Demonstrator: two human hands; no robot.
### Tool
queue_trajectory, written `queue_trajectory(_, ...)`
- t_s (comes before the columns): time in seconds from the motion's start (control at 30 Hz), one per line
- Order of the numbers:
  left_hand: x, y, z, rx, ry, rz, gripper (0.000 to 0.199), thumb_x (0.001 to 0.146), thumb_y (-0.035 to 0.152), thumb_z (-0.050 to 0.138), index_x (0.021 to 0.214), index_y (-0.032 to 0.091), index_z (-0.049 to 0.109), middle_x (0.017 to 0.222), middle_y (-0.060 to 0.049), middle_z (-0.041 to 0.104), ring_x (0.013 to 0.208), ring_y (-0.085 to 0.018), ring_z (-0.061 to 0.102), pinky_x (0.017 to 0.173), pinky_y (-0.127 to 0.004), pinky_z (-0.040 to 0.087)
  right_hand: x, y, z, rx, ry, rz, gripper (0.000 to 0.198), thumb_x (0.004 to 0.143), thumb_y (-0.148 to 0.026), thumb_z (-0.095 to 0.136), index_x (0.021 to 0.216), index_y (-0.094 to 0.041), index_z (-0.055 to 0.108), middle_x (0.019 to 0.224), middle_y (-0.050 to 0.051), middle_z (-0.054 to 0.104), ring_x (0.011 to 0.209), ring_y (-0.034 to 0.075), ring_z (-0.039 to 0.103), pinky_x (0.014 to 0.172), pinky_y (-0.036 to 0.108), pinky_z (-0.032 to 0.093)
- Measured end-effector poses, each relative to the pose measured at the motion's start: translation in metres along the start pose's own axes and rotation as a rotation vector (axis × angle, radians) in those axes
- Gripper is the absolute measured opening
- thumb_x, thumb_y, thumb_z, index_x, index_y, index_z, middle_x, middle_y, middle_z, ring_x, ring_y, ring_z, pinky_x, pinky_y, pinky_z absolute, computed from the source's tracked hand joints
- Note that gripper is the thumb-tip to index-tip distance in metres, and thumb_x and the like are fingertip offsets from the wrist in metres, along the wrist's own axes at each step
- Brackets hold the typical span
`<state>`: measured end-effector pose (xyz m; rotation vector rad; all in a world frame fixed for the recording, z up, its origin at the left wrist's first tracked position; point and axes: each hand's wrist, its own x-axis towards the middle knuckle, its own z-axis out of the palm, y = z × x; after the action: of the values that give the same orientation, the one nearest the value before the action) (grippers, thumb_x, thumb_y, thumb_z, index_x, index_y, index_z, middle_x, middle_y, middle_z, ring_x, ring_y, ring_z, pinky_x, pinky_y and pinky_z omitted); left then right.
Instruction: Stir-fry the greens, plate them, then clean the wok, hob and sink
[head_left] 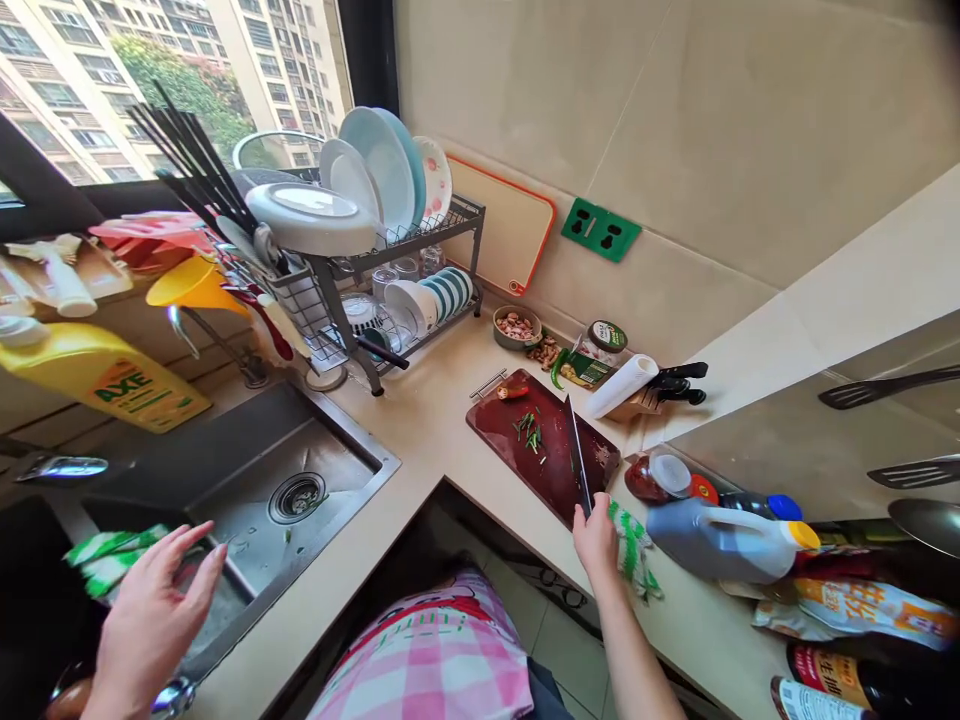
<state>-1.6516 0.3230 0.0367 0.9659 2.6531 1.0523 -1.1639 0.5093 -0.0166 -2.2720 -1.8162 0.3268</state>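
My right hand (pixel 596 540) is closed around the handle of a kitchen knife (pixel 576 450), its blade pointing away from me over the dark red cutting board (pixel 499 425). Chopped green pieces (pixel 529 430) lie in the middle of that board, and a red chilli pepper (pixel 513 392) rests near its far left end. Over the near edge of the sink (pixel 330 530) hovers my left hand (pixel 161 610), fingers apart and holding nothing. A green and white cloth (pixel 112 555) lies by the sink behind it. Another green and white cloth (pixel 636 550) sits beside the board, near my right hand.
A dish rack (pixel 334 305) with plates and bowls stands at the back corner. Behind the board are a bowl of beans (pixel 517 327), a green chilli (pixel 557 368) and a knife block (pixel 646 400). Bottles, including a large jug (pixel 720 540), crowd the right. A yellow detergent bottle (pixel 112 375) stands left.
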Motion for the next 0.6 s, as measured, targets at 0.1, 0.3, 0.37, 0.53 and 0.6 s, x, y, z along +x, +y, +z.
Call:
queue_trajectory(0.1, -0.003, 0.019, 0.021, 0.073, -0.066, 0.107, 0.039, 0.067, 0.049, 0.051, 0.096, 0.024, 0.059, 0.123, -0.011, 0.059, 0.1, -0.029, 0.059, 0.088, -0.044, 0.049, 0.0, 0.005, 0.002, 0.037, -0.013, 0.016, 0.025, 0.087, -0.03, 0.036, 0.107, -0.016, 0.046, 0.079, 0.011, 0.065, 0.065, 0.024, 0.06, 0.055, 0.03, 0.031)
queue_trajectory(0.3, -0.024, 0.044, 0.073, -0.014, -0.235, 0.115, 0.05, 0.07, 0.055, 0.05, 0.102, 0.019, 0.062, 0.125, -0.014, 0.056, 0.084, -0.025, 0.062, 0.067, -0.034, 0.053, 0.007, 0.022, 0.005, 0.219, -0.012, 0.092, 0.028, 0.083, -0.038, 0.037, 0.101, -0.018, 0.046, 0.069, 0.008, 0.062, 0.06, 0.025, 0.057, 0.054, 0.03, 0.034)
queue_trajectory(0.37, -0.031, 0.052, 0.086, -0.026, -0.303, 0.135, 0.05, 0.074, 0.056, 0.048, 0.103, 0.018, 0.063, 0.127, -0.016, 0.055, 0.085, -0.024, 0.063, 0.065, -0.033, 0.054, 0.01, 0.023, 0.003, 0.246, -0.01, 0.104, 0.029, 0.081, -0.04, 0.038, 0.099, -0.018, 0.046, 0.068, 0.007, 0.061, 0.06, 0.024, 0.057, 0.054, 0.03, 0.034)
queue_trajectory(0.53, -0.051, 0.083, 0.118, -0.114, -0.378, 0.189, 0.044, 0.08, 0.054, 0.048, 0.103, 0.019, 0.063, 0.114, -0.013, 0.064, 0.088, -0.024, 0.065, 0.07, -0.034, 0.055, 0.014, 0.019, -0.004, 0.363, -0.012, 0.081, 0.029, 0.077, -0.044, 0.042, 0.094, -0.021, 0.045, 0.071, 0.006, 0.061, 0.06, 0.023, 0.057, 0.056, 0.031, 0.038)
queue_trajectory(0.6, -0.06, 0.107, 0.134, -0.152, -0.446, 0.249, 0.04, 0.082, 0.051, 0.048, 0.102, 0.02, 0.063, 0.109, -0.011, 0.066, 0.09, -0.024, 0.065, 0.074, -0.036, 0.054, 0.015, 0.017, -0.005, 0.445, 0.009, 0.087, 0.029, 0.076, -0.047, 0.044, 0.091, -0.022, 0.044, 0.069, 0.004, 0.06, 0.057, 0.022, 0.056, 0.055, 0.031, 0.039)
